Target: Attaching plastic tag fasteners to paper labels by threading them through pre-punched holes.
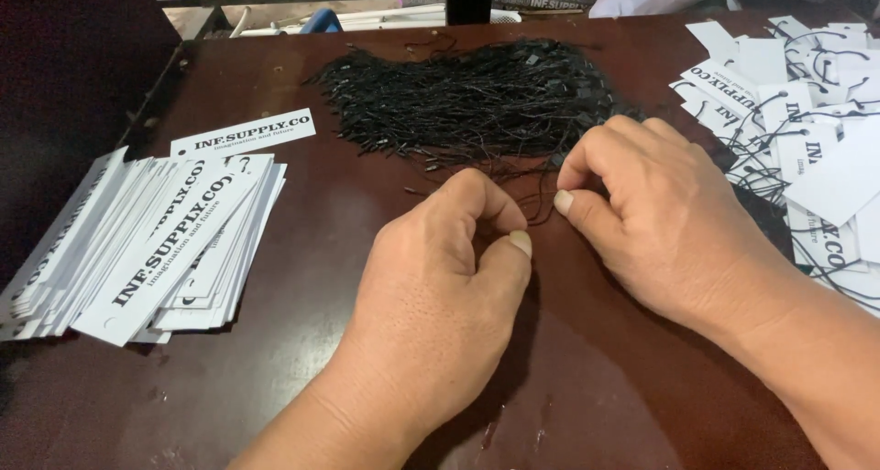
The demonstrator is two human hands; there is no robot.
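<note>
Looking down from the head camera, a dark brown table (302, 204) carries three loose heaps, none of them in a box or tray. On the left lies a fanned stack of white paper tags (147, 250) with black print, and one single tag (243, 132) lies apart just above it. At the far middle spreads a tangled pile of black strings (477, 99) with small plastic ends. On the right edge sits a second heap of tags with strings attached (797, 112), overlapping one another. Both hands meet near the table's middle, just in front of the string pile. The left hand (440, 287) rests knuckles up, its fingers curled shut with the thumb pressed against the forefinger in a pinch. The right hand (660, 213) comes in from the right, fingers bent, thumb and forefinger closed together beside the left thumb. A thin black string (541, 204) runs between the two pinches, trailing back toward the pile; exactly how each fingertip grips it cannot be told.
</note>
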